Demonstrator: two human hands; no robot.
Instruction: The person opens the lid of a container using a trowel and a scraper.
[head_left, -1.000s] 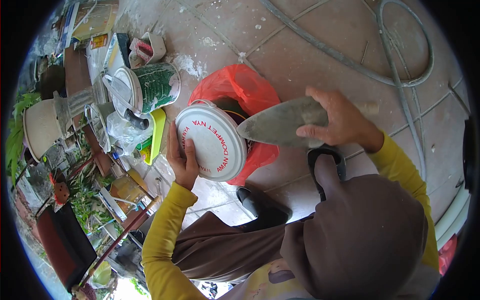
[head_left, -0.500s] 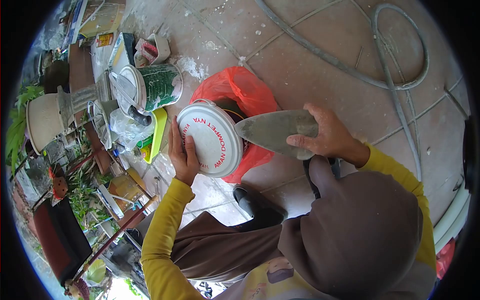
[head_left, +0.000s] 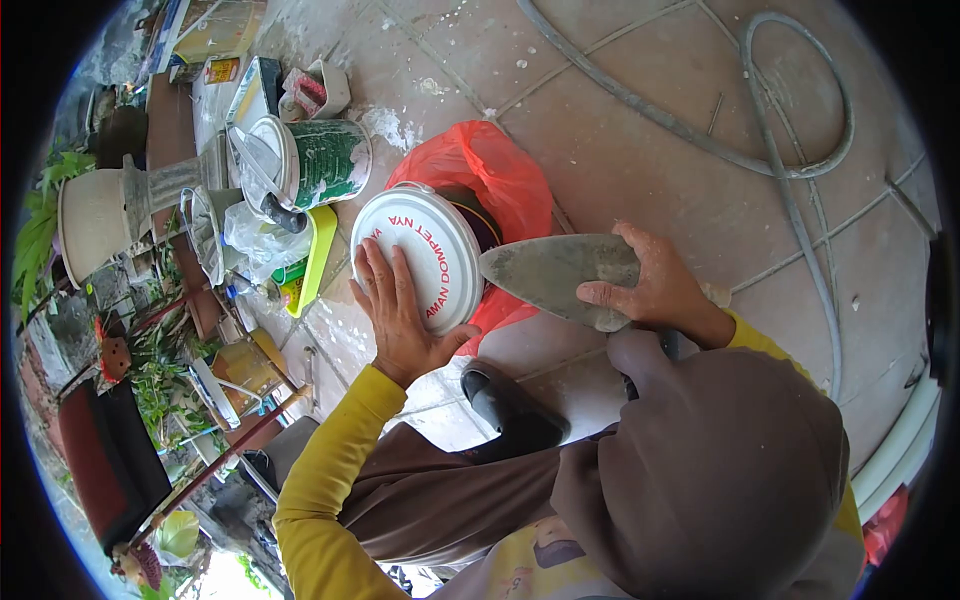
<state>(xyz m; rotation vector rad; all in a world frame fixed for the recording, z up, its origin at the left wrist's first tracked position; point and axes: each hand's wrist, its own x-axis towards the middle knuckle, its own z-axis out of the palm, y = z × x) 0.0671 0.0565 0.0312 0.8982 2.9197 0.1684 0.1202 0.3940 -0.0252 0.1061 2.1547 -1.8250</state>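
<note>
A round white lid (head_left: pixel 445 265) with red lettering tops a dark bucket (head_left: pixel 475 215), which stands in a red plastic bag (head_left: pixel 490 165). My left hand (head_left: pixel 405 320) lies on the near left part of the lid, its fingers stretched and thumb spread toward the rim. In my right hand (head_left: pixel 660 285) is a pointed trowel (head_left: pixel 560 275), gripped at its wide end with the thumb on the blade. The blade's tip points left, right at the edge of the lid and bucket. Its handle is hidden below the hand.
Left of the bag stands a green paint bucket (head_left: pixel 340 160) with a scraper (head_left: pixel 262 170) across its top. A yellow-green tray (head_left: pixel 318 262) and clear plastic bag (head_left: pixel 260 240) lie near it. A grey hose (head_left: pixel 690 125) curls over the floor tiles. My shoe (head_left: pixel 500 400) is below the bucket.
My left hand has moved from the lid's side edge onto its top, fingers spreading out. The trowel has shifted slightly down and right, still in my right hand.
</note>
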